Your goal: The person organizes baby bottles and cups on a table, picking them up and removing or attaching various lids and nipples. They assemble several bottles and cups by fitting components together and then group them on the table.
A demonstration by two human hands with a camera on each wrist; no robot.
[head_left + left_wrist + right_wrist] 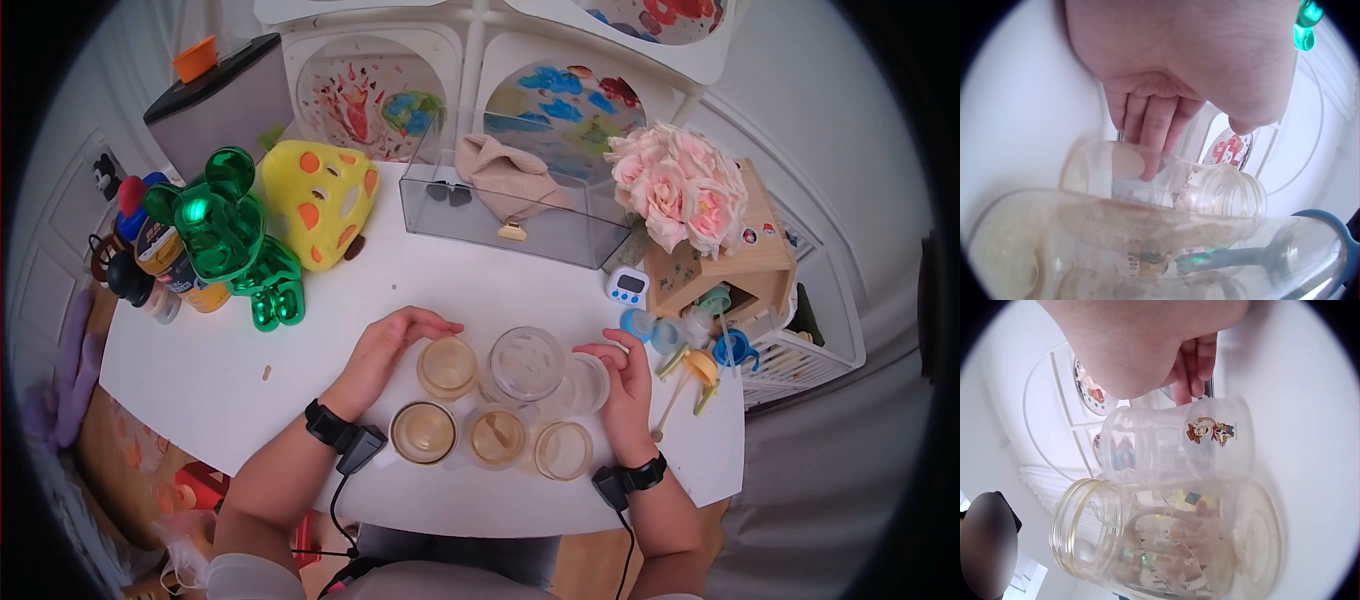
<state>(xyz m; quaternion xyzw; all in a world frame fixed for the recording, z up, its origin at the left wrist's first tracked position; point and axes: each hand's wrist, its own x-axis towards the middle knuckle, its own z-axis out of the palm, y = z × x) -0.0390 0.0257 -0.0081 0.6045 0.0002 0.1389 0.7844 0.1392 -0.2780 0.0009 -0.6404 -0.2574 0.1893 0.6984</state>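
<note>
Several uncapped baby bottles stand close together on the white table, between my two hands. My left hand point(375, 360) lies along the left side of the group, its fingers reaching behind an amber-tinted bottle point(447, 367). In the left wrist view those fingers point(1155, 128) rest against a clear bottle point(1175, 181). My right hand point(627, 395) is at the right side, beside a clear bottle point(588, 384). The right wrist view shows its fingertips at a bottle with a cowboy picture point(1210, 432). Nearer my body stand more bottles, including a brownish one point(497, 437).
Blue lids point(637, 324), bottle parts and a yellow-green toy point(702, 367) lie at the right, near a white timer point(628, 286). Behind stand a transparent box point(520, 230), pink flowers point(680, 190) and a wooden house point(735, 260). A green bear figure point(225, 230) and yellow plush point(320, 205) stand left.
</note>
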